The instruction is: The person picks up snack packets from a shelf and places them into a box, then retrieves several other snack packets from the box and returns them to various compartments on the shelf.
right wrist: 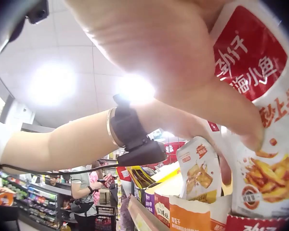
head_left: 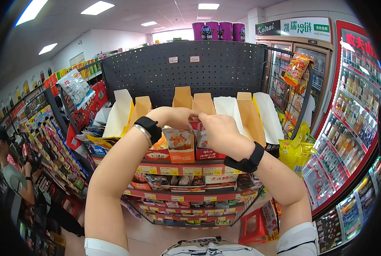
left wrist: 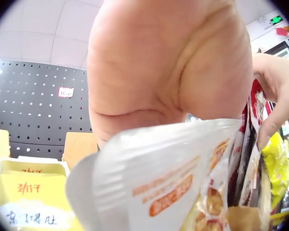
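Note:
Both hands meet over a red display box point(head_left: 204, 154) of snack packets on the top shelf. My right hand point(head_left: 224, 133) pinches a red-and-white dried-fish packet point(right wrist: 265, 144), its thumb across the packet's front. The packet stands upright, its lower end inside the box. My left hand point(head_left: 173, 117) arches in from the left, its fingertips beside the right hand and hidden behind the packets. Under the left palm, a white snack packet point(left wrist: 168, 178) with orange print stands in the neighbouring orange box point(head_left: 182, 154); whether the left fingers grip anything I cannot tell.
More open cartons with raised flaps point(head_left: 226, 109) line the shelf, backed by a black pegboard point(head_left: 147, 70). Yellow bags point(head_left: 293, 151) hang at the right end, near a drinks fridge point(head_left: 348, 111). A person point(head_left: 17, 170) stands at left; a red stool point(head_left: 252, 226) sits below right.

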### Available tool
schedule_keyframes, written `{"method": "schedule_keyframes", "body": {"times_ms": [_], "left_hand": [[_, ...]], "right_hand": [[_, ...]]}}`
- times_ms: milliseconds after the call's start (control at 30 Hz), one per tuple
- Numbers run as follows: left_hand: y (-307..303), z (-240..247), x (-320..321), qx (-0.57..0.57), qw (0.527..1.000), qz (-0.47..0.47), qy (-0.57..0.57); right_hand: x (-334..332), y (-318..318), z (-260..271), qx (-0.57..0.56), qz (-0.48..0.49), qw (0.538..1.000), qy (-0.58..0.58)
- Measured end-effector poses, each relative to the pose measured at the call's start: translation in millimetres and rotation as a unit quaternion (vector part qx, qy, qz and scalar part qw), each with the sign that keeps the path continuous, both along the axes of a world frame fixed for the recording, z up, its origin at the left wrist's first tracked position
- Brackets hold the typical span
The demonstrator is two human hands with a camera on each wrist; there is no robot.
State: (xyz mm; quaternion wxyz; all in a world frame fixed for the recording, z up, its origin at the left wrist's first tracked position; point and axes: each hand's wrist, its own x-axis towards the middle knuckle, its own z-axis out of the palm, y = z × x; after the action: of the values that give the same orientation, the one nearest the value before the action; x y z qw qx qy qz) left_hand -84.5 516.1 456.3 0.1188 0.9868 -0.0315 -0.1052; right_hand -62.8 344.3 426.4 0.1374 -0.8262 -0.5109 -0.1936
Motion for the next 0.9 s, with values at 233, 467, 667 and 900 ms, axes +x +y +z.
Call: {"method": "schedule_keyframes", "body": {"times_ms": [233, 467, 667, 900], "left_hand": [[-2.0, 0.4, -8.5, -0.006, 1.0, 0.016, 0.014], [11.7, -10.8, 0.7, -0.043, 0.999, 0.007, 0.0], [9.1, -13.7, 1.4, -0.089, 0.996, -0.001, -0.005], [-16.9, 1.8, -4.3, -0.107, 0.993, 0.01, 0.05]], "right_hand": [[10.6, 10.0, -21.8, 0.001, -0.001, 1.0, -0.016], [0.8, 2.1, -27.9, 0.022, 0.025, 0.994, -0.1], [23.7, -6.4, -39.8, 0.17, 0.027, 0.976, -0.135], [29.6, -1.3, -42.7, 0.15, 0.106, 0.983, 0.023]]}}
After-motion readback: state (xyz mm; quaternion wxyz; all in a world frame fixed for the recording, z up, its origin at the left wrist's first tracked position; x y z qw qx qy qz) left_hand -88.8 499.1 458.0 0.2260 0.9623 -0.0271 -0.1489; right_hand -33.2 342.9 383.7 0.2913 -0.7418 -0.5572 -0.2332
